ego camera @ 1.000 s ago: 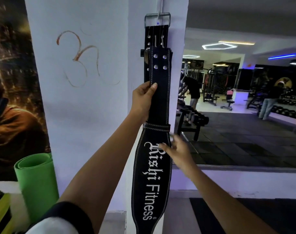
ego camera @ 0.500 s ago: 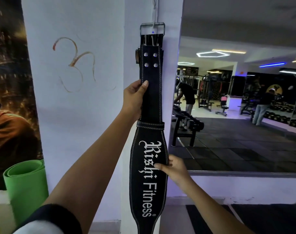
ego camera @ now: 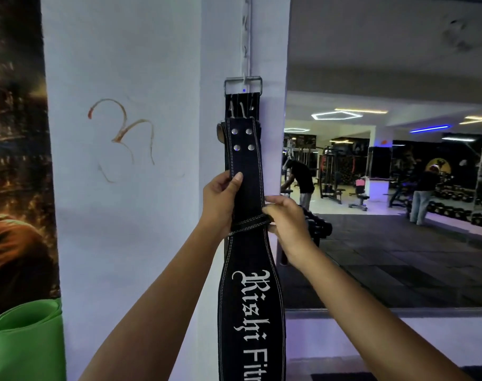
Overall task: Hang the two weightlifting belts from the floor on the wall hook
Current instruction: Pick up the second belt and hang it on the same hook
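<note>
A black weightlifting belt [ego camera: 245, 166] with white stitching and white lettering hangs down the white pillar by its metal buckle [ego camera: 243, 84] from a wall hook [ego camera: 245, 78]. Behind its top, the edge of a second belt [ego camera: 222, 130] peeks out. My left hand [ego camera: 220, 200] grips the belt's narrow strap from the left, thumb across the front. My right hand [ego camera: 285, 222] pinches the belt's keeper loop [ego camera: 250, 225] at the right edge, and the loop sits tilted.
A white pillar [ego camera: 272, 133] carries the hook rail. A wide wall mirror [ego camera: 399, 188] to the right reflects gym machines and people. A rolled green mat [ego camera: 25, 342] stands at lower left beside a dark poster [ego camera: 14, 160].
My right hand rose from the belt's wide lettered part to the keeper loop and took hold of it, tilting it. The left hand kept its grip on the strap.
</note>
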The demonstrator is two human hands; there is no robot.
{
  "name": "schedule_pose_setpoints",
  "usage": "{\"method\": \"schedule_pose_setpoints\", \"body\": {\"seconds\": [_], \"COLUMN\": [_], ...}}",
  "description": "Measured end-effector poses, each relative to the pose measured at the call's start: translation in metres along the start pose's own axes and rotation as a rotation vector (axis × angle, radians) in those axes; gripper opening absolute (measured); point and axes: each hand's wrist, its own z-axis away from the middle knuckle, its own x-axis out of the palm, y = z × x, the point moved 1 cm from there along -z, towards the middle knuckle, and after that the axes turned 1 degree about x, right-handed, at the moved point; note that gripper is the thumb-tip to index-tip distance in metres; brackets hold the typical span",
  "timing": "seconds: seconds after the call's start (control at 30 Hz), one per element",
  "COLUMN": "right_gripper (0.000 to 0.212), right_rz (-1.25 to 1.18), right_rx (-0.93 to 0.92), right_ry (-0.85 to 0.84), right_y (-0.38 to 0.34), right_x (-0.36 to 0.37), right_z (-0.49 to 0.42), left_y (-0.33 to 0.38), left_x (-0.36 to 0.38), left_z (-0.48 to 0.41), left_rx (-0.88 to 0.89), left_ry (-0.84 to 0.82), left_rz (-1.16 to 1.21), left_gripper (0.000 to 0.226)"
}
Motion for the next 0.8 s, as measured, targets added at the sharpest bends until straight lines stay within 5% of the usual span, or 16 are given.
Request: {"method": "schedule_pose_setpoints", "body": {"seconds": [0.3, 0.53, 0.8], "right_gripper": [0.017, 0.006, 0.033], "right_rz": [-0.182, -0.118, -0.098], "right_rx": [0.036, 0.012, -0.014], "right_ry": [-0.008, 0.069, 0.102], "right_y": [-0.076, -0.068, -0.058], "right_x": [0.029, 0.039, 0.044], "right_z": [-0.061, -0.079, -0.07], "left_y": [-0.006, 0.018, 0.057], "left_x": [-0.002, -0.002, 0.021], "left_z": [0.008, -0.009, -0.048], "left_rx": [-0.027, -0.071, -0.143], "left_ry": [-0.094, 0.048, 0.085], "left_rz": [-0.073, -0.04, -0.101], "left_gripper": [0.013, 0.022, 0.024]}}
